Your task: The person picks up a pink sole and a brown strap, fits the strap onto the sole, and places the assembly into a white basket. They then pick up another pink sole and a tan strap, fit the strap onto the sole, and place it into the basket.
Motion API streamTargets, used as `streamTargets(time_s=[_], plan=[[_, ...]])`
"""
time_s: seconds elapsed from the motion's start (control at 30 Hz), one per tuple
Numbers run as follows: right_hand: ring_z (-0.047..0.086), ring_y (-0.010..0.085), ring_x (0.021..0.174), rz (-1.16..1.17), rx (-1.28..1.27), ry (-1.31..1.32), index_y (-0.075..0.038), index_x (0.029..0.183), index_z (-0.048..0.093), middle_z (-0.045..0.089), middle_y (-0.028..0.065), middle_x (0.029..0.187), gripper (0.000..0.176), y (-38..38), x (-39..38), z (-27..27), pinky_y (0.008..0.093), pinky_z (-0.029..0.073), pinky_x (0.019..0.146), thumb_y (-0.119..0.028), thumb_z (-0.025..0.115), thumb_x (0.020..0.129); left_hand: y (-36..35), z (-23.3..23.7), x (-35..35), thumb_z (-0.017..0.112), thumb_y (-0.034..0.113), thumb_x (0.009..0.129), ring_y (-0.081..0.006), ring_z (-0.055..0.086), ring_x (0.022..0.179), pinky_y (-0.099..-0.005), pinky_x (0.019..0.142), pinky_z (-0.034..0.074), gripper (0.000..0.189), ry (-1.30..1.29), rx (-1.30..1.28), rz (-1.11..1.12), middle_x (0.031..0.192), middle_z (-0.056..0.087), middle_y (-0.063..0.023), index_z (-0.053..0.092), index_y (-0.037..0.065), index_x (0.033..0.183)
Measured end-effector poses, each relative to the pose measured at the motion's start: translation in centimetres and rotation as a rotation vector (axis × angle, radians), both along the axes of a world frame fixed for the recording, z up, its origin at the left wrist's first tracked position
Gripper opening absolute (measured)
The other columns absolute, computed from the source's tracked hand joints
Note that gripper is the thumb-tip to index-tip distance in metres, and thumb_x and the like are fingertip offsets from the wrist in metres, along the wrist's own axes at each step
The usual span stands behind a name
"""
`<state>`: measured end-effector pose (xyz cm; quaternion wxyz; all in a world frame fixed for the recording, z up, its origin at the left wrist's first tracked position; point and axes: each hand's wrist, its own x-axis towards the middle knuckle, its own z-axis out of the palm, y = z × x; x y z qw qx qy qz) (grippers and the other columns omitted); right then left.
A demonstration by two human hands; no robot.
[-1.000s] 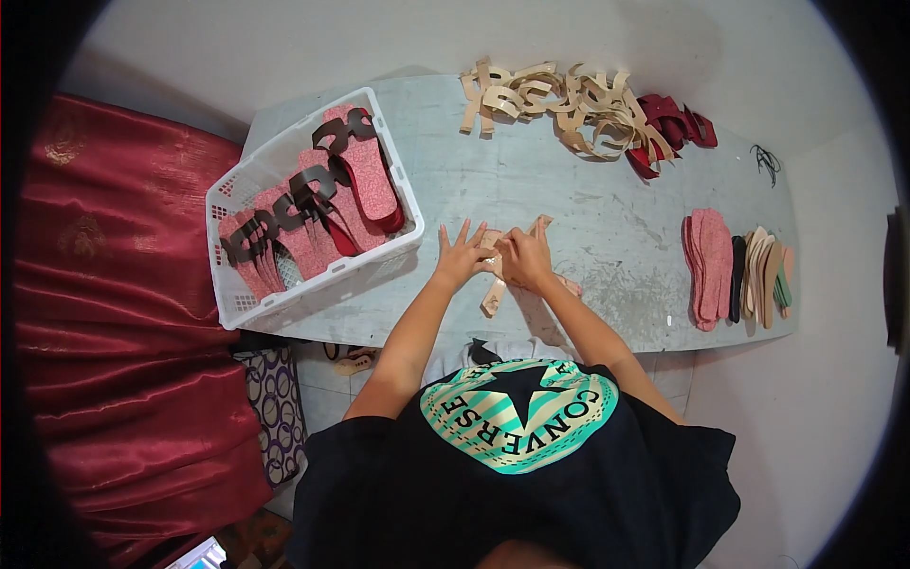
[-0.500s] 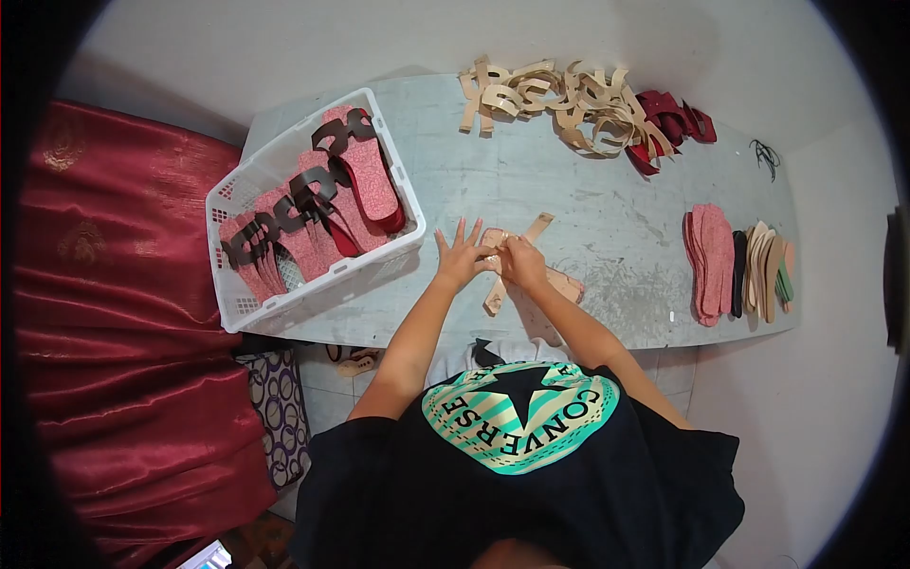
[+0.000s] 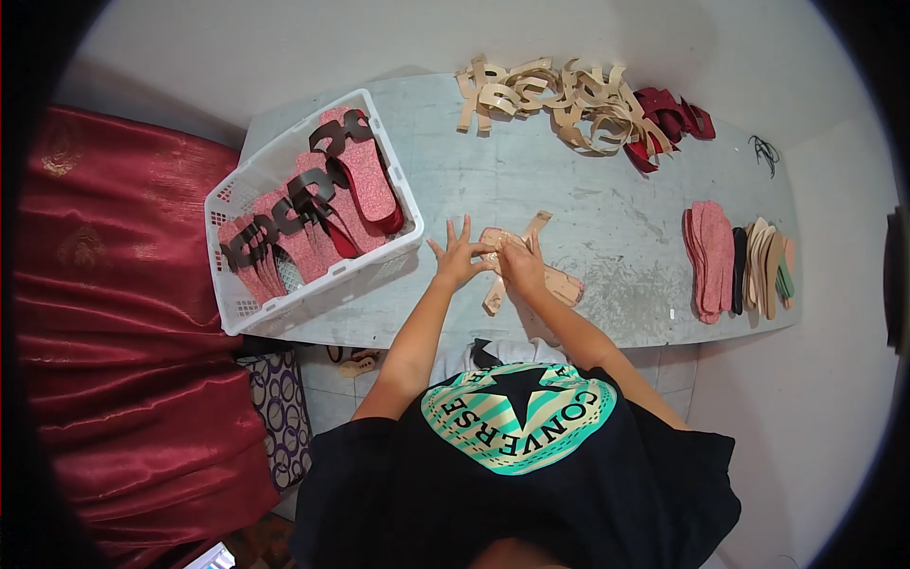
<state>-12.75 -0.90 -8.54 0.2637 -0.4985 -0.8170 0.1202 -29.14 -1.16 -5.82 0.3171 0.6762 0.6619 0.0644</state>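
Observation:
A tan sandal sole (image 3: 565, 285) lies slanted on the table in front of me, its toe end between my hands. Crosswise to it runs a beige strap (image 3: 492, 302), one end pointing away from me and the other toward me. At the sole's left edge, my left hand (image 3: 460, 264) holds it with thumb and index finger, the other fingers spread upward. My right hand (image 3: 521, 267) rests over the sole, its thumb and fingertips pinched together close to the left fingertips. Whatever is in that pinch is hidden.
A white plastic basket (image 3: 322, 275) at left holds several pink sandals (image 3: 370, 180) with dark straps. Beige straps (image 3: 592, 109) and dark red straps (image 3: 668, 119) are heaped at the back. Pink soles (image 3: 711, 261), black, tan and green pieces (image 3: 763, 270) line the right side.
My right fingers have shifted slightly over the sole, and one finger now stands out to the right. My left fingers have changed their spread a little, while the sole stays in place.

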Motion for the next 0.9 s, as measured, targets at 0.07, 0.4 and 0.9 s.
streamTargets(time_s=[0.07, 0.4, 0.9], plan=[[0.059, 0.0197, 0.095, 0.042, 0.049, 0.046, -0.001, 0.102, 0.057, 0.063, 0.0102, 0.097, 0.024, -0.1, 0.3, -0.5, 0.0479, 0.019, 0.105, -0.014, 0.055, 0.081, 0.0, -0.1, 0.2, 0.073, 0.038, 0.062, -0.0347, -0.006, 0.135, -0.0682, 0.095, -0.008, 0.041, -0.027, -0.028, 0.066, 0.148, 0.003, -0.0049, 0.064, 0.037, 0.101], [0.051, 0.0207, 0.111, 0.098, -0.026, 0.070, -0.004, 0.109, 0.056, 0.058, 0.0111, 0.113, 0.028, -0.8, 0.8, -0.7, 0.0494, 0.017, 0.105, -0.011, 0.056, 0.081, 0.1, -0.1, 0.5, 0.075, 0.034, 0.060, -0.0339, -0.009, 0.134, -0.0635, 0.097, -0.013, 0.038, -0.107, -0.067, 0.162, 0.148, 0.002, -0.0038, 0.066, 0.036, 0.097], [0.032, 0.0260, 0.126, 0.189, 0.007, -0.239, -0.002, 0.113, 0.051, 0.044, 0.0147, 0.128, 0.037, -1.2, 1.0, -0.8, 0.0601, 0.015, 0.101, -0.019, 0.055, 0.081, -0.5, -1.6, 0.7, 0.079, 0.030, 0.055, -0.0378, -0.005, 0.134, -0.0621, 0.098, -0.011, 0.051, -0.192, 0.052, 0.226, 0.148, 0.007, -0.0076, 0.061, 0.030, 0.102]])
